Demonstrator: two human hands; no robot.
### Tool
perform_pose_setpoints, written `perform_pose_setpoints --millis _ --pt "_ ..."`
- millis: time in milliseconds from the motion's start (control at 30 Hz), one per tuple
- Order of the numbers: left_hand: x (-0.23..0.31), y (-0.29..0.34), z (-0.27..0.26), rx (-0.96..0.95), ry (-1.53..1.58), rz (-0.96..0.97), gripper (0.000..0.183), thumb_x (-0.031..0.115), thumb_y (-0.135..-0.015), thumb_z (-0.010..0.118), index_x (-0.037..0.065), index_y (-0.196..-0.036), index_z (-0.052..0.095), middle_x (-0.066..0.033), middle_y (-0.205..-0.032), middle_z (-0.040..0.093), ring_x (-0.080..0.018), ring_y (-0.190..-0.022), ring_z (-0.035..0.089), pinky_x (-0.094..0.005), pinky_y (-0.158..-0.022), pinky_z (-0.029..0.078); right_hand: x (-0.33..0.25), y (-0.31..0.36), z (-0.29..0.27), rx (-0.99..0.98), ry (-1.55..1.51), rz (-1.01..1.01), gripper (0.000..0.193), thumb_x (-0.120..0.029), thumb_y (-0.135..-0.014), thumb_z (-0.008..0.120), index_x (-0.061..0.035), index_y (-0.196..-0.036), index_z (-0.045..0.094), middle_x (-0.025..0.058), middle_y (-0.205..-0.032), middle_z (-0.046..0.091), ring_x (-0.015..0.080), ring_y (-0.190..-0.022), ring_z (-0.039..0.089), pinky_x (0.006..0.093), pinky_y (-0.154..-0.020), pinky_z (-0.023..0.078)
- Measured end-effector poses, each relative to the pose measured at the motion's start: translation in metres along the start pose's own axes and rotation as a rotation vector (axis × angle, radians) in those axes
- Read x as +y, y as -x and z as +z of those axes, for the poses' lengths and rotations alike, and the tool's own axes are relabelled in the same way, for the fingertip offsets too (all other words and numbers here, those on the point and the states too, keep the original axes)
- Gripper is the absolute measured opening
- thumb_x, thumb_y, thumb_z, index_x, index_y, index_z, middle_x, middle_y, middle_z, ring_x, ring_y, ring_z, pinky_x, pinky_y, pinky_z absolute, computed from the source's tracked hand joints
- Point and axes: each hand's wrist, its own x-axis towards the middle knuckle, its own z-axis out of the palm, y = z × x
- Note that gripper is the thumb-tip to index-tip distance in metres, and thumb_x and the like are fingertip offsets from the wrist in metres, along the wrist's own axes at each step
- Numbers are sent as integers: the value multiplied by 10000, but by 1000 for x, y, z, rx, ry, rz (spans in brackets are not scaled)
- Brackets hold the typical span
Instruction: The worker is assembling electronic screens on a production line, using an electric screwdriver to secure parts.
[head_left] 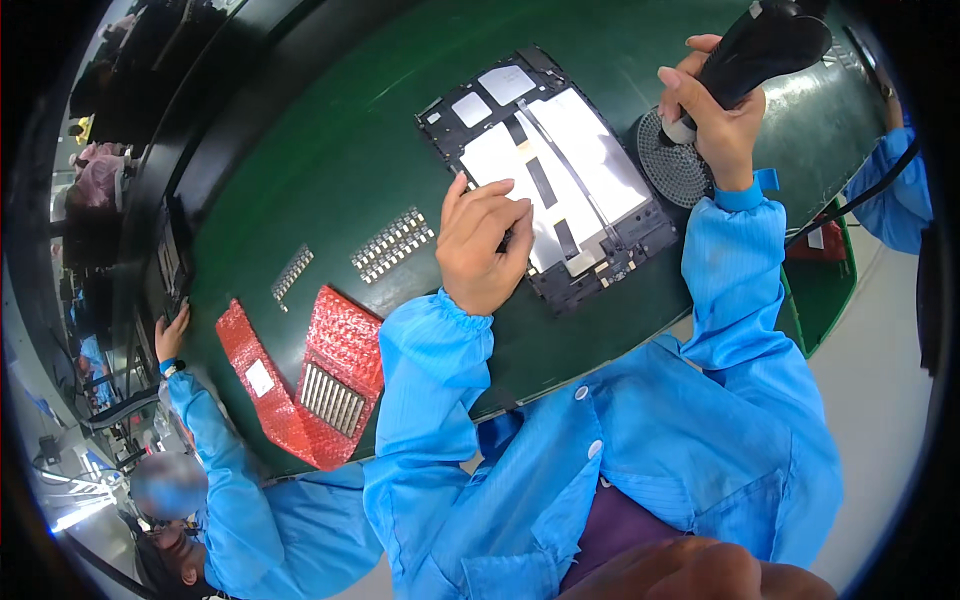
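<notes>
A flat black tablet-like device (640, 235) lies tilted on the green table, its inside exposed, with white battery panels (590, 140) and a dark ribbon strip down the middle. My left hand (485, 245) is over its left edge, fingers bent and thumb drawn in against the index finger. Whatever may be pinched there is hidden. In my right hand (725, 125) is a black handheld tool (765, 50) with a thick rounded body, held at the device's upper right. Under that hand sits a round grey dish (665, 165) with a dimpled surface, partly covered.
Small metal parts lie in rows (393, 245), with a shorter strip (292, 277) farther left. Red bubble wrap (345, 330) carries more metal strips (332, 398). A co-worker's hand (172, 335) rests at the table's left. A green bin (825, 290) and black cable (860, 200) are at right.
</notes>
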Motion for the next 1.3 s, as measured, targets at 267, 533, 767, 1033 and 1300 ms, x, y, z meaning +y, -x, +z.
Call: perform_pose_setpoints --millis 267,533,767,1033,1300 --pt "10 7 -1 -32 110 134 193 -45 -638 696 30 -808 647 -83 -790 619 -270 -861 630 -464 -845 476 -9 -2 4 69 -40 18 387 54 -772 631 24 -1122 470 77 -667 553 167 -524 548 317 -506 465" --pt "19 13 10 -87 296 146 167 -41 -655 689 7 -807 637 -117 -812 620 -272 -826 627 -415 -817 506 -37 -18 32 -18 -175 -30 373 17 -809 524 41 -1159 399 84 -661 480 177 -540 490 361 -556 435" --pt "15 18 13 -63 333 169 195 -6 -647 687 10 -832 627 -121 -875 603 -279 -852 599 -404 -832 492 -41 -27 112 -312 -392 12 363 17 -823 503 30 -1171 401 83 -671 480 167 -531 487 339 -534 429" --pt "8 20 15 -93 338 225 262 18 -570 674 -4 -824 613 -136 -876 574 -311 -865 562 -421 -829 465 -15 -22 178 -404 -335 18 340 40 -791 606 52 -1091 446 82 -641 536 159 -498 531 318 -508 460" --pt "7 23 17 -76 365 206 270 37 -558 676 -13 -813 603 -139 -875 568 -320 -877 553 -416 -836 457 -8 -19 183 -395 -315 63 336 43 -786 624 47 -1081 465 81 -662 549 158 -505 541 315 -506 467"
